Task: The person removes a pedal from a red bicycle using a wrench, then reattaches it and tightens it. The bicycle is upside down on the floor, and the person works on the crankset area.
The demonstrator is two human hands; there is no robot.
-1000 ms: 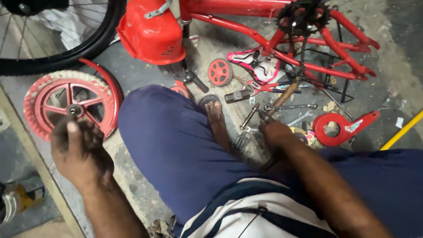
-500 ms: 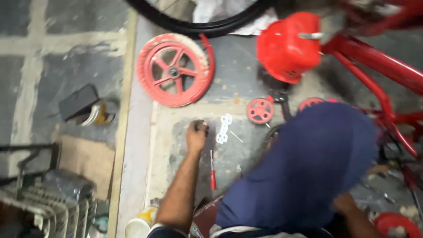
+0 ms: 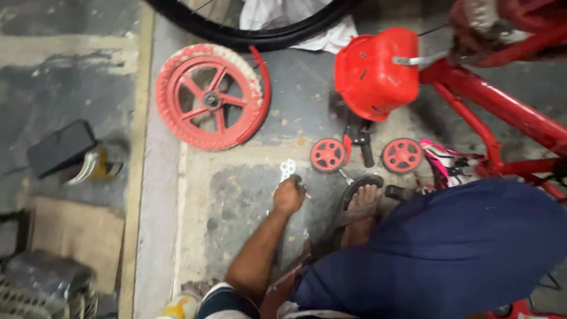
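The left hand [image 3: 289,195] is clenched around a flat white metal bracket [image 3: 287,169], one in number, held low over the concrete floor [image 3: 236,201] near the middle of the scene. The upper end of the bracket projects beyond the knuckles; its lower part is hidden inside the fist. A thin metal pin shows at the right side of the fist, too small to identify. The right hand is out of view, so its finger state cannot be told.

Just right of the hand, one foot in a dark sandal [image 3: 358,201] rests on the floor. Beyond it lie two small red training wheels [image 3: 328,155], joined to a black bracket [image 3: 360,142] between them. Far left of these lies one large red wheel [image 3: 208,97] with one red mudguard [image 3: 264,82] at its right edge. One red seat [image 3: 377,72] sits on the red bicycle frame [image 3: 502,109], which is cut off at the right edge. One black tyre [image 3: 254,35] is cut off at the top. The blue-clad knee [image 3: 449,248] hides the floor at near right. Objects at the left edge are blurred.
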